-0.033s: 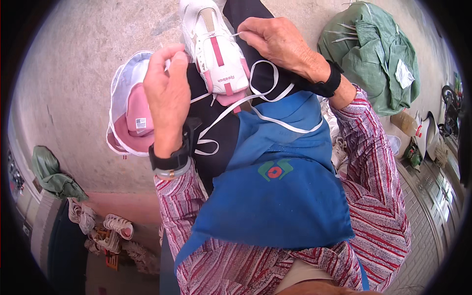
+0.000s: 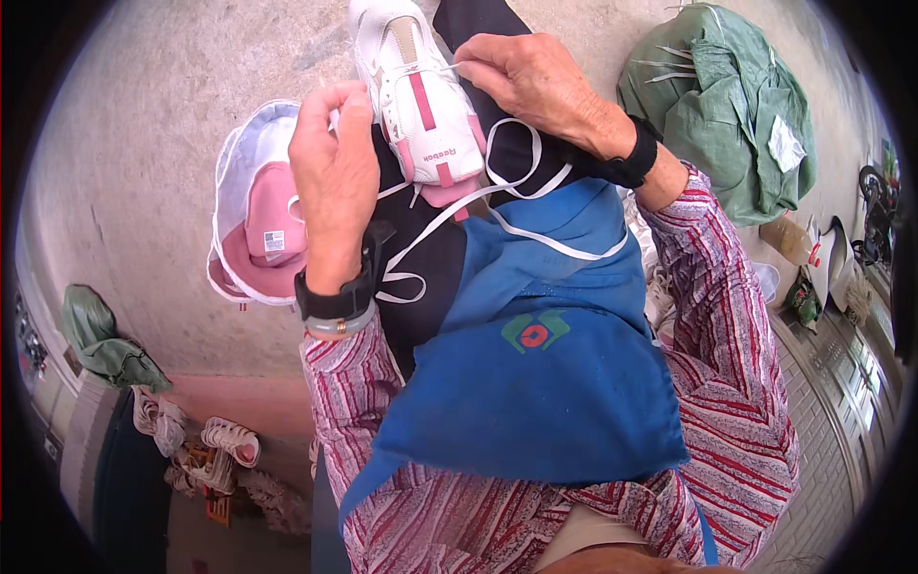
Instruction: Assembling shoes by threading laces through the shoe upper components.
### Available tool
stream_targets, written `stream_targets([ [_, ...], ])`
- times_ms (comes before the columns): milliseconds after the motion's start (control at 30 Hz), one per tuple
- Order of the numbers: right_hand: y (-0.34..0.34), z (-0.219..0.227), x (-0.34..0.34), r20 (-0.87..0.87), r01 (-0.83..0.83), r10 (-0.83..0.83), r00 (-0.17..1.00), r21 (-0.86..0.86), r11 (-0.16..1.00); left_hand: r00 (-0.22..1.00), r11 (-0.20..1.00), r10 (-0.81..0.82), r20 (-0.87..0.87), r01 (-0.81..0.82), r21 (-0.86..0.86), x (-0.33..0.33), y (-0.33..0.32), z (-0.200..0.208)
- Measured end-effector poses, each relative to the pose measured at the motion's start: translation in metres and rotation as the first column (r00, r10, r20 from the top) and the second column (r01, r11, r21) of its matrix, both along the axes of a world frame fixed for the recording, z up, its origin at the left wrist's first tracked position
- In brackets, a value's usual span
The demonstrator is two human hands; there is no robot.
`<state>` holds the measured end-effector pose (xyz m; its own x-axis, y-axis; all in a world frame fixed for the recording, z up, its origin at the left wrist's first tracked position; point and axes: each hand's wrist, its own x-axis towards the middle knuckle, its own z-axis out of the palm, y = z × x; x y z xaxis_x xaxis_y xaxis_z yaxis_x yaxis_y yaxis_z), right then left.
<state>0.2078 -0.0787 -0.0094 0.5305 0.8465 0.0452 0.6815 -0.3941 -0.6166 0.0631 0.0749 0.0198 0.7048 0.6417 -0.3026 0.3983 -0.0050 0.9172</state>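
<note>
A white sneaker (image 2: 432,120) with pink trim lies over my dark-clad lap, its toe pointing away and its tongue toward me. White shoelace (image 2: 442,218) trails from it in loose loops across my blue apron (image 2: 535,402) and dark trousers. At the sneaker's right side my right hand (image 2: 540,86) pinches a taut piece of lace between thumb and forefinger. On the other side my left hand (image 2: 335,177) has its thumb and fingers closed, with a bit of white lace showing between them; its fingertips are partly hidden.
Left of my lap stands an open white bag or box (image 2: 225,191) with pink pieces (image 2: 273,206) inside. A bulging green sack (image 2: 717,115) is at the far right, a smaller green bundle (image 2: 100,330) at left. Several shoes (image 2: 229,440) sit lower left.
My left hand has shifted slightly right, and a small white loop now shows beside it over the pink piece. My right hand has moved a touch left, still pinching the lace.
</note>
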Motion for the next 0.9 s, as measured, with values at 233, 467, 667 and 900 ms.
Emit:
stream_targets([
  [233,0.012,-0.008,-0.001,0.097,-0.081,0.077,0.992,0.046,0.996,0.954,0.977,-0.203,-0.223,0.214,0.025,0.016,-0.004,-0.026],
  [467,0.018,-0.007,-0.001,0.046,-0.149,0.143,0.989,0.178,0.973,0.947,0.974,-0.197,-0.254,0.219,0.061,0.008,-0.010,-0.039],
  [667,0.017,-0.005,-0.003,0.131,-0.151,0.136,0.982,0.114,0.982,0.975,0.980,-0.187,-0.119,0.193,0.040,0.009,-0.008,-0.040],
  [900,0.015,-0.002,0.002,-0.046,-0.115,0.122,0.992,0.120,0.986,0.963,0.950,-0.233,-0.135,0.196,-0.243,0.021,0.014,-0.032],
])
